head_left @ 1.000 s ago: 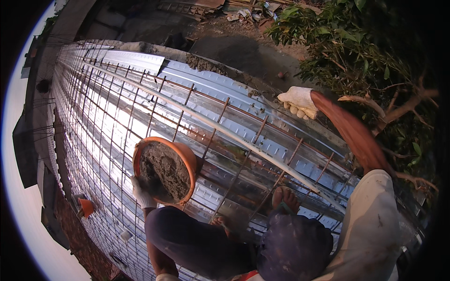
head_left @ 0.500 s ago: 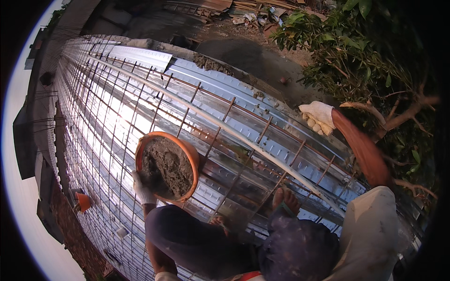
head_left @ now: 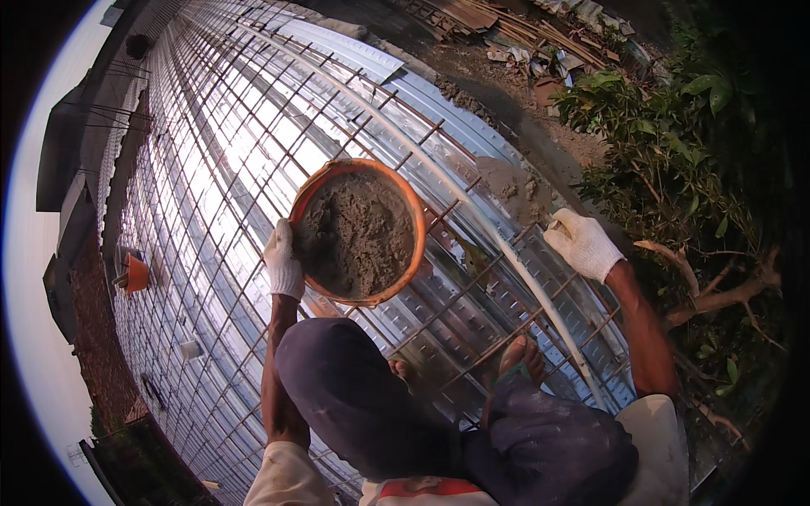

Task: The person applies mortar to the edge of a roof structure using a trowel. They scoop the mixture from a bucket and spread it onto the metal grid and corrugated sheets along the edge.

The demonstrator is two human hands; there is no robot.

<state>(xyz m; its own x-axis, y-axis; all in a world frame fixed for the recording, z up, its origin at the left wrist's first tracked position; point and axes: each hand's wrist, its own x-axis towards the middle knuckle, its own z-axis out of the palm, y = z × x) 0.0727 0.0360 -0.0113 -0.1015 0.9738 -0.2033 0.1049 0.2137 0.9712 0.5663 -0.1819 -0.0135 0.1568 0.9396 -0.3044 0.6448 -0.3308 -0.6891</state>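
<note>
My left hand (head_left: pixel 283 260), in a white knitted glove, grips the left rim of an orange bucket (head_left: pixel 418 244). Grey wet mortar (head_left: pixel 359 232) fills much of the bucket, which is tipped so its mouth faces me. Over at the right, my gloved right hand (head_left: pixel 582 243) is closed. A grey, mortar-smeared trowel (head_left: pixel 504 179) seems to extend from it over the edge of the metal sheets; its handle is mostly hidden in the fingers.
A steel rebar grid (head_left: pixel 245 181) covers shiny ribbed metal decking (head_left: pixel 253 110). One pale pipe (head_left: pixel 472 211) runs across it. My bare foot (head_left: pixel 523 358) is between bars. Branches (head_left: pixel 734 295) crowd the right side. Another orange bucket (head_left: pixel 135 274) stands far left.
The bucket appears further right and larger in the view, with my left hand still on its rim. My right hand has turned, and the grey trowel now shows beyond its fingers. The view has shifted.
</note>
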